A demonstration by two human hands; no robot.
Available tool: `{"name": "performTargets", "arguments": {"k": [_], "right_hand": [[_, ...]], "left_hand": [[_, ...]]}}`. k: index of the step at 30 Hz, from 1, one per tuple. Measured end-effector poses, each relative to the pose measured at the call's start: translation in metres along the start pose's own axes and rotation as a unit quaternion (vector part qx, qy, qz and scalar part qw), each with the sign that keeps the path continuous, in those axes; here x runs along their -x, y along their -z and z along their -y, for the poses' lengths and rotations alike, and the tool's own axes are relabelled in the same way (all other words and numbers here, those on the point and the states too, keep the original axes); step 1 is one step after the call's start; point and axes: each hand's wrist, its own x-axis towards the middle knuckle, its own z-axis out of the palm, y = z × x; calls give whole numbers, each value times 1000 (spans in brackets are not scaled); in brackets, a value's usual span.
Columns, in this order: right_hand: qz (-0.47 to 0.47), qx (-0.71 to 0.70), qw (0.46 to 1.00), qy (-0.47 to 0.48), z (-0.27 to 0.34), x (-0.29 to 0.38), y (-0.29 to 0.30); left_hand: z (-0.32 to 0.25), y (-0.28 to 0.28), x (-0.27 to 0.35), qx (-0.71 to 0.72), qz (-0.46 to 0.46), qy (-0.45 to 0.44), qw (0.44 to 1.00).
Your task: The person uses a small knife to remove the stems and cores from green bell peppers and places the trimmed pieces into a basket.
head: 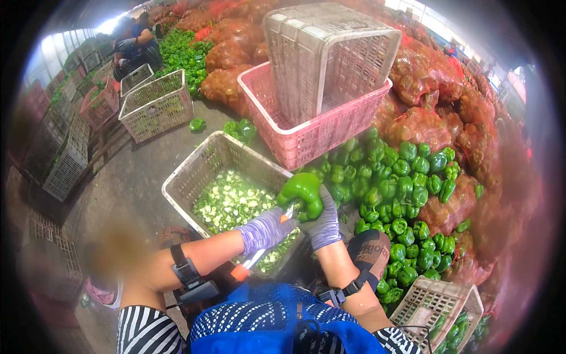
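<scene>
My right hand [323,223], in a purple knit glove, grips a large green bell pepper [302,191] from its right side. In my left hand [266,230], gloved the same way, is a slim tool with a white and orange handle [250,264]. Its metal end points up at the pepper's underside, where the exact contact is hidden. Both hands are above the near right part of a dirty white plastic crate [183,172]. Inside that crate lies a layer of cut pepper cores [235,197], pale and green.
Whole green peppers [404,186] are heaped to the right, against red mesh sacks [420,126]. Ahead, a grey crate [294,66] stands tilted inside a pink crate [309,137]. Another crate [442,292] lies tipped at lower right. A person [135,44] works at far left.
</scene>
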Motion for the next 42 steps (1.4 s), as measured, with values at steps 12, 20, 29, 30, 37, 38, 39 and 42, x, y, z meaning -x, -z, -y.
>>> {"name": "performTargets", "arguments": {"k": [12,20,29,30,37,38,39,42], "right_hand": [[36,115,977,177,-6,-13,9],[-21,71,995,70,16,-10,-3],[-31,29,990,134,-17,-19,-2],[-23,15,993,118,-18,-16,-7],[-12,-21,993,115,-19,-13,-18],[-25,-30,993,107,-18,-15,-14],[-40,-39,994,99,-17,-17,-11],[-85,-26,991,95,-17,-19,-4]], "left_hand": [[4,0,-28,544,149,59,824],[4,11,-25,-126,-49,-138,981],[9,-6,-21,310,86,-18,947],[11,-6,-21,399,92,-17,912],[34,-14,-22,610,204,2,766],[33,-16,-21,555,153,2,818],[30,-16,-20,460,110,-40,880],[23,-17,-16,233,6,-158,959]]}}
